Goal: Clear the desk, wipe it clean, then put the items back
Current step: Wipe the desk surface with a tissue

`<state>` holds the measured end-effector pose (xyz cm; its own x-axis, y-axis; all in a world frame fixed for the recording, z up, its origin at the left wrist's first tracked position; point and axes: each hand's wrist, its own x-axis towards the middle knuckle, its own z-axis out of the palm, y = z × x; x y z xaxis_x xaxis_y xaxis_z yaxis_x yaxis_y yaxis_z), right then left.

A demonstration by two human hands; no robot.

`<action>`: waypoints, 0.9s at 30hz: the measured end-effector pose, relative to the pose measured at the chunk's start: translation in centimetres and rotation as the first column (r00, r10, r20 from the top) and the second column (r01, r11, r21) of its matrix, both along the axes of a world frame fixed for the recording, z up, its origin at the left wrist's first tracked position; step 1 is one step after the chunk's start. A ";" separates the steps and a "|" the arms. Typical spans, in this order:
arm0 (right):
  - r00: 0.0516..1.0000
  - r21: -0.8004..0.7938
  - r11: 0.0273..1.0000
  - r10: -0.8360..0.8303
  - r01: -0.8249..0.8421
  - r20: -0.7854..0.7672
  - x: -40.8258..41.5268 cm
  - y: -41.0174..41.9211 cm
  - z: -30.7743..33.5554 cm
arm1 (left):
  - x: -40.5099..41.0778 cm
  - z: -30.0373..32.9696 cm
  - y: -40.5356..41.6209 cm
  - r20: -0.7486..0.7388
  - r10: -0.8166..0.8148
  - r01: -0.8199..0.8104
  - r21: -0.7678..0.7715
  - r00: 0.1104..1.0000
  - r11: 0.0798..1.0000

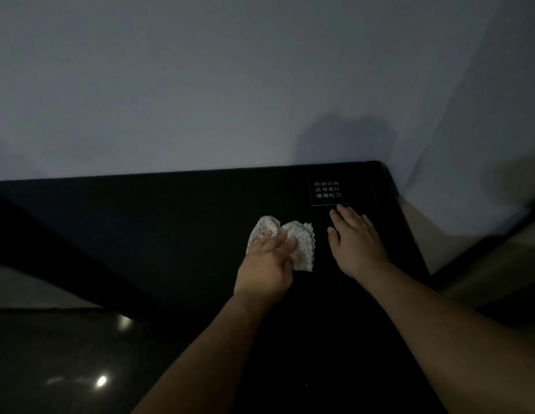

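1. Dotted white cloth (293,243) is lying bunched on the dark bench (170,222), towards its far right corner, just left of the right hand.
2. Left hand (264,271) is pressing down on the cloth's near half, fingers curling into the folds and pinching the fabric; that grip is holding the cloth against the bench.
3. Right hand (354,240) is resting flat on the bench beside the cloth, fingers spread and holding nothing, fingertips just reaching a small sign (327,192) with white lettering.
4. Judging by its crumpling and scalloped edge, the cloth is looking soft, light and limp; it is likely to fold under itself when pushed, so taking hold across the middle with a flat palm should be keeping more of it working.
5. Glossy bench is probably letting the cloth slide easily, which is suiting the wiping step apparently under way.
6. Pale wall (230,85) is rising behind the bench; lower left, a shiny floor (66,369) is reflecting lights.
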<state>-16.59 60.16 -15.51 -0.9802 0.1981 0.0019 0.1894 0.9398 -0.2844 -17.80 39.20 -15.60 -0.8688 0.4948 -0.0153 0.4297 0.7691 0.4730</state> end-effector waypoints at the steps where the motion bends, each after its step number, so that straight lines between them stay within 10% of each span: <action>1: 0.999 -0.003 1.000 0.014 -0.014 0.038 -0.1 0.1 0.4 | 1.0 0.2 -0.2 0.023 0.005 -0.005 -0.001 1.000 1.000; 8: 0.920 -0.210 0.971 -0.027 0.118 0.390 3.3 -0.5 5.8 | 8.7 0.8 -3.1 0.119 -0.029 0.031 -0.016 0.993 0.999; 21: 0.804 0.043 0.982 0.127 -0.186 0.581 22.6 -5.0 5.9 | 23.5 3.9 -5.8 0.211 0.051 -0.006 -0.209 0.976 0.978; 25: 0.806 0.103 0.979 0.083 -0.176 0.586 24.7 -5.4 5.7 | 29.5 4.3 -7.2 0.130 0.033 -0.010 -0.174 0.991 0.985; 27: 0.803 0.097 0.982 0.073 -0.161 0.591 25.2 -5.6 5.7 | 32.6 5.5 -7.4 0.331 0.042 -0.055 0.031 0.943 0.998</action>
